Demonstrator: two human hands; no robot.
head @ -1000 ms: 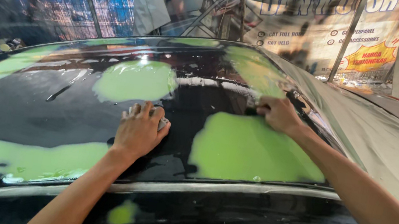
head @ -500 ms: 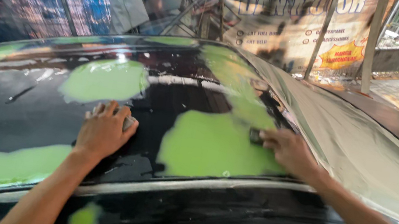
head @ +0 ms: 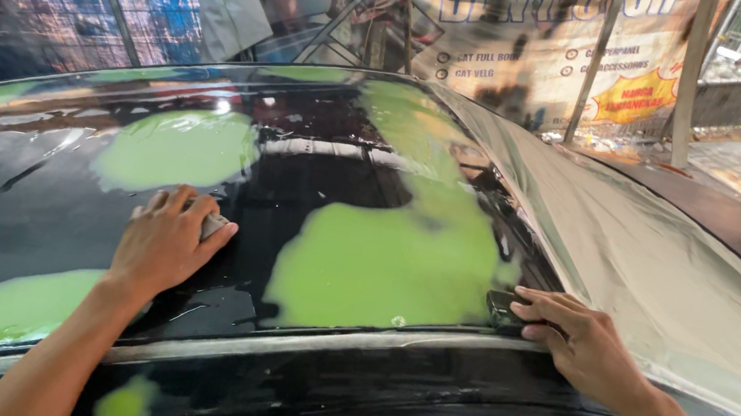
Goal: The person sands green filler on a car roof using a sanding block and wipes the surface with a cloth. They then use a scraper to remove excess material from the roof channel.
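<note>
Sanding block (head: pixel 503 309), dark, lies flat under the right hand's (head: pixel 585 345) pressed-together fingertips at the green filler patch's (head: pixel 387 257) lower edge. Left hand (head: pixel 164 243) presses a grey pad (head: pixel 213 225) onto the black car panel (head: pixel 3 219); masking sheet (head: pixel 672 282) lies alongside.

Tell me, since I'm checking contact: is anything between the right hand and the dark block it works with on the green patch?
Nothing visible. The right hand rests its fingers directly on the dark block, at the edge of the green patch on the black car panel.
</note>
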